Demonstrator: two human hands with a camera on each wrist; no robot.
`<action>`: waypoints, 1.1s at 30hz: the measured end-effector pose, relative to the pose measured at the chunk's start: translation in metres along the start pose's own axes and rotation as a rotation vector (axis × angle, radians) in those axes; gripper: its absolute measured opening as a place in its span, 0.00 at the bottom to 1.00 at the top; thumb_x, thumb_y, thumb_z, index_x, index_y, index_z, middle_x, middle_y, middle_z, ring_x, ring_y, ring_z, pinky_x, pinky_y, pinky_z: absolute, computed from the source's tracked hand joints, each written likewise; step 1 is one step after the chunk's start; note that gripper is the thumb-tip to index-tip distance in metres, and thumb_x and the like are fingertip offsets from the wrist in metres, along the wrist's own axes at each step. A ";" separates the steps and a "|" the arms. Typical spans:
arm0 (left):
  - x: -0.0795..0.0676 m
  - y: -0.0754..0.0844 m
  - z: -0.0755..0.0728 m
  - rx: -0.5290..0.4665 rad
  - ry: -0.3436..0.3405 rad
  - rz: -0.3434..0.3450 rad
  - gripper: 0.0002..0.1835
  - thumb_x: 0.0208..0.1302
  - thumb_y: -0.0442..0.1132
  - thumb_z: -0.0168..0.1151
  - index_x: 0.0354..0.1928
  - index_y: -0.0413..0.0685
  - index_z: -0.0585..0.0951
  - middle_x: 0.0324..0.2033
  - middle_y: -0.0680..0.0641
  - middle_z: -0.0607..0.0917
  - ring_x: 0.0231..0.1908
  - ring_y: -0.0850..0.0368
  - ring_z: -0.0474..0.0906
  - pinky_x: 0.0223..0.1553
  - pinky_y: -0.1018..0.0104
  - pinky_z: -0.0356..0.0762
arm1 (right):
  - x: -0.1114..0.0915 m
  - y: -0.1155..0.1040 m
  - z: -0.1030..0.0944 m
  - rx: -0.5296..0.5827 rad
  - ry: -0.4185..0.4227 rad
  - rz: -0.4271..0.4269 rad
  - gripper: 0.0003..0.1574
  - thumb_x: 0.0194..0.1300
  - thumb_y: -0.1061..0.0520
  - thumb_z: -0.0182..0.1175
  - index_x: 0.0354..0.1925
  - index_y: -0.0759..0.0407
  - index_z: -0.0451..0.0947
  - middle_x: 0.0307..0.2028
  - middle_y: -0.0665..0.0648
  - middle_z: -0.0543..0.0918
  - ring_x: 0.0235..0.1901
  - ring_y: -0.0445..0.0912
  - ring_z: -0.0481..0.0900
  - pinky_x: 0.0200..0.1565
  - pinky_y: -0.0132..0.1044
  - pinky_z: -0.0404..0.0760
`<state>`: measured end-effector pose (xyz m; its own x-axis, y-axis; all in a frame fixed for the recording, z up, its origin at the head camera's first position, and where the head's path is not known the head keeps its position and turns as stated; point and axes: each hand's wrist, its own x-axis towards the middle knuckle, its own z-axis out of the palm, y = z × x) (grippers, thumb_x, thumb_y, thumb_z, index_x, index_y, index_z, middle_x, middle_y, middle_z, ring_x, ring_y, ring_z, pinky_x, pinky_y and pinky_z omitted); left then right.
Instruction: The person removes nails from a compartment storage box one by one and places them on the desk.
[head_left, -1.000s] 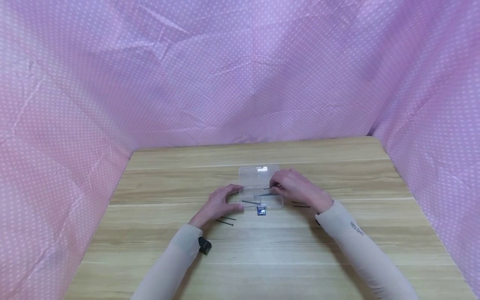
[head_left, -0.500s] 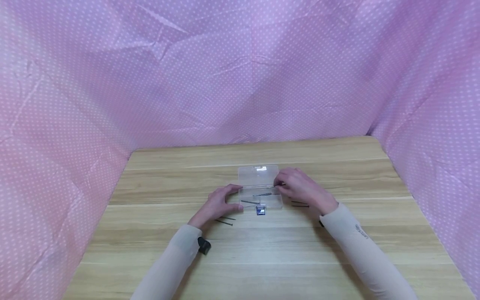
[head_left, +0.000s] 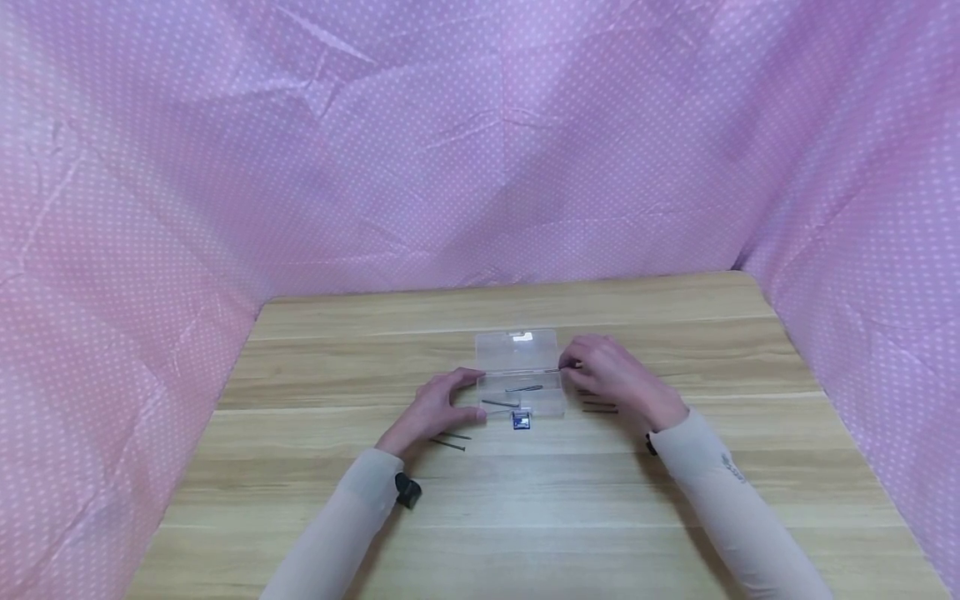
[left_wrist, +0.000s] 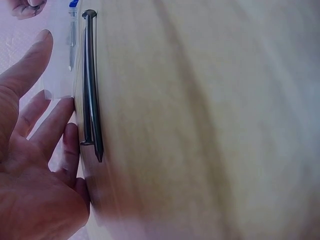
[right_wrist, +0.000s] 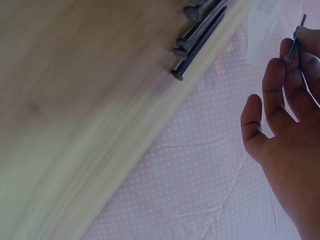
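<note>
A clear plastic box (head_left: 542,404) lies on the table with its lid (head_left: 498,350) folded back. Two dark nails show inside, one nail (head_left: 500,404) near the front and another nail (head_left: 523,388) behind it. My left hand (head_left: 438,407) holds the box's left end, thumb at the front corner and fingers at the back one. Thumb and fingertips of my right hand (head_left: 607,373) pinch a nail (right_wrist: 295,45), its point toward the box, beside the box's right end. That hand's other fingers are loosely bent in the right wrist view.
Two nails (left_wrist: 90,85) lie side by side near my left hand. Several more nails (right_wrist: 200,45) lie under and beside my right hand. A small blue-and-white piece (head_left: 521,421) sits at the box's front edge. Pink dotted cloth (head_left: 480,167) hangs behind the wooden table (head_left: 525,517).
My right hand has drawn back to the right, from over the box to beside its right end, with the pinched nail coming into clearer view. The left hand and box stay in place.
</note>
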<state>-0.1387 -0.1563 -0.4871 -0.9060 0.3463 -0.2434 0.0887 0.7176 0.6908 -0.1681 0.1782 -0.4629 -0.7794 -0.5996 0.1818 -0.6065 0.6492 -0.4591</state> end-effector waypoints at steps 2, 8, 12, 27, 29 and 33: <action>0.000 0.000 0.001 -0.001 0.000 0.000 0.37 0.58 0.56 0.77 0.70 0.67 0.75 0.70 0.53 0.76 0.72 0.42 0.65 0.73 0.35 0.55 | -0.002 0.002 -0.001 -0.003 -0.002 0.007 0.07 0.67 0.60 0.69 0.44 0.57 0.86 0.41 0.52 0.86 0.46 0.51 0.83 0.54 0.55 0.79; 0.000 0.000 0.001 0.006 0.004 0.010 0.38 0.59 0.55 0.77 0.71 0.66 0.75 0.70 0.52 0.76 0.72 0.42 0.65 0.72 0.36 0.57 | -0.009 0.008 -0.005 -0.015 0.006 0.028 0.07 0.69 0.59 0.68 0.45 0.57 0.85 0.43 0.54 0.87 0.49 0.54 0.83 0.57 0.58 0.77; -0.001 0.000 0.002 0.016 0.008 0.016 0.38 0.59 0.55 0.77 0.71 0.65 0.75 0.70 0.52 0.76 0.71 0.42 0.66 0.72 0.37 0.57 | -0.012 0.012 -0.007 -0.020 0.013 0.026 0.08 0.70 0.58 0.68 0.46 0.59 0.85 0.44 0.56 0.87 0.49 0.55 0.83 0.58 0.58 0.77; 0.000 0.001 0.004 0.013 0.002 0.017 0.37 0.59 0.53 0.77 0.71 0.64 0.75 0.70 0.52 0.76 0.72 0.43 0.65 0.73 0.39 0.56 | -0.020 0.022 -0.012 -0.015 0.009 0.066 0.08 0.66 0.60 0.70 0.44 0.58 0.86 0.41 0.54 0.87 0.45 0.53 0.83 0.55 0.57 0.79; 0.000 0.001 0.004 0.015 0.004 0.019 0.37 0.59 0.53 0.77 0.71 0.64 0.76 0.70 0.52 0.77 0.72 0.43 0.66 0.73 0.39 0.56 | -0.020 0.024 -0.013 -0.022 0.010 0.069 0.08 0.66 0.60 0.70 0.44 0.58 0.86 0.42 0.55 0.87 0.45 0.53 0.83 0.55 0.57 0.80; 0.000 0.001 0.004 0.015 0.008 0.025 0.36 0.59 0.53 0.77 0.70 0.64 0.76 0.69 0.52 0.77 0.72 0.43 0.66 0.72 0.38 0.57 | -0.020 0.026 -0.015 -0.011 0.004 0.093 0.07 0.67 0.61 0.70 0.44 0.58 0.87 0.42 0.54 0.88 0.46 0.54 0.83 0.55 0.58 0.79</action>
<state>-0.1371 -0.1534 -0.4888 -0.9066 0.3599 -0.2205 0.1181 0.7178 0.6861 -0.1702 0.2140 -0.4655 -0.8328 -0.5350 0.1421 -0.5334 0.7069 -0.4645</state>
